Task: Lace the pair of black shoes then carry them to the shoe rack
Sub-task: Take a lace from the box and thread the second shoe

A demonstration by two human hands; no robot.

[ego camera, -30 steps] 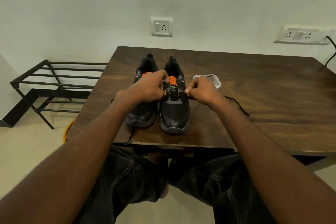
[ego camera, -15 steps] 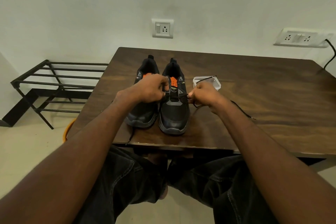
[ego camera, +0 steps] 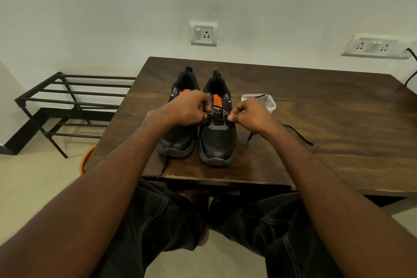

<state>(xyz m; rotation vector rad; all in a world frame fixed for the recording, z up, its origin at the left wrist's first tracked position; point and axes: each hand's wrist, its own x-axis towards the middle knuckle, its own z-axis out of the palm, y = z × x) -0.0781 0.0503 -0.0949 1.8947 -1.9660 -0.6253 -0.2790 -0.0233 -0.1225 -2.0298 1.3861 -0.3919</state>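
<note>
Since the frame 1 s ago, our right hand is sitting a bit further out from the shoe, pulling the lace w/ it; our left hand is hardly shifting. Both hands are curling at the right shoe, fingers pinching at its eyelet area. We're seeing lace at the left fingertips; the right pinch is too small to make out. The left hand is covering the left shoe, approx. its middle. Both shoes are standing side by side on the table, toes toward us. Behind the right hand, a clear container is partly hidden. The shoe rack is standing left of the table.
</note>
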